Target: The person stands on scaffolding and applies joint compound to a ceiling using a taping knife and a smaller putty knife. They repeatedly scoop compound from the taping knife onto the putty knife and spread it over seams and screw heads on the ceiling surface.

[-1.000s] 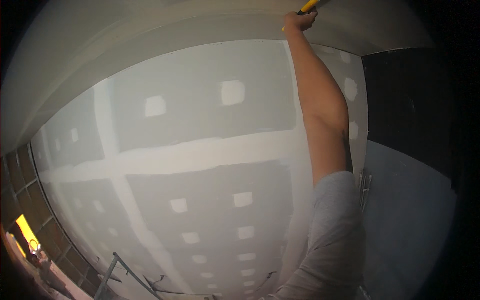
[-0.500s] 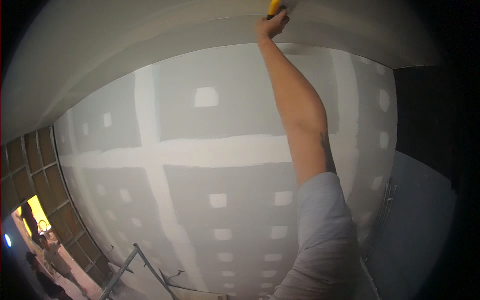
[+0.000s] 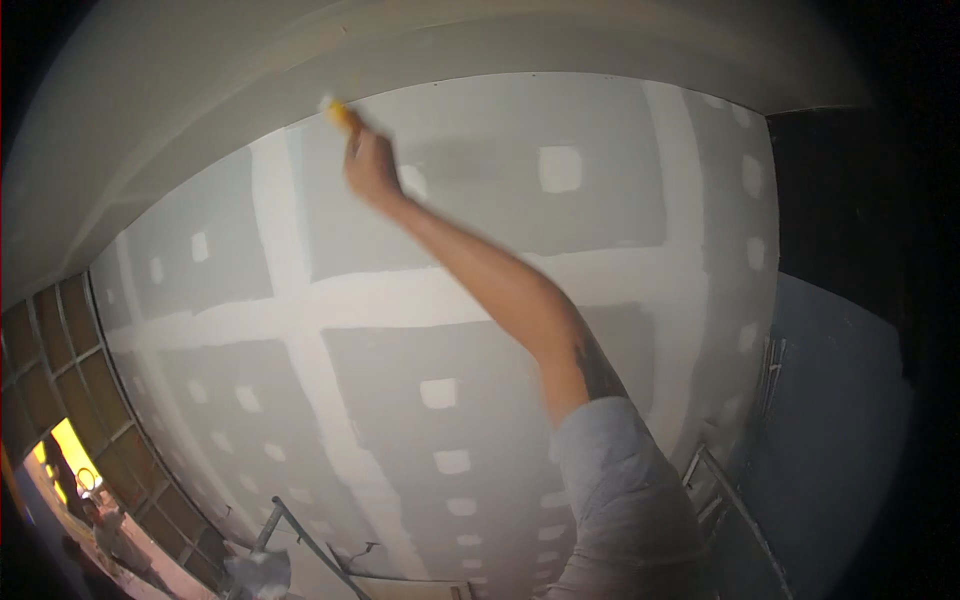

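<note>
My right arm reaches up and to the left, with my right hand [image 3: 372, 165] closed around a yellow-handled putty knife [image 3: 341, 114]. The knife is smeared by motion, and its pale tip shows near the line where the wall meets the ceiling. I cannot tell whether it touches either surface. Behind the arm stands a grey drywall wall [image 3: 490, 375] with white bands and patches of joint compound. At the lower left edge a grey-white lump [image 3: 258, 573] shows beside a metal frame; what it is or rests on is unclear. My left hand is out of view.
The grey ceiling [image 3: 240, 60] spans the top. Metal scaffold rails [image 3: 310, 540] rise at the lower left, and another rail [image 3: 740, 510] stands at the lower right. Open studwork [image 3: 80, 345] lines the left side, with a person [image 3: 115, 530] by a bright opening.
My right hand has swung left and down from the ceiling with the putty knife in it. A second white patch shows where the arm was. The grey-white lump has appeared at the lower left.
</note>
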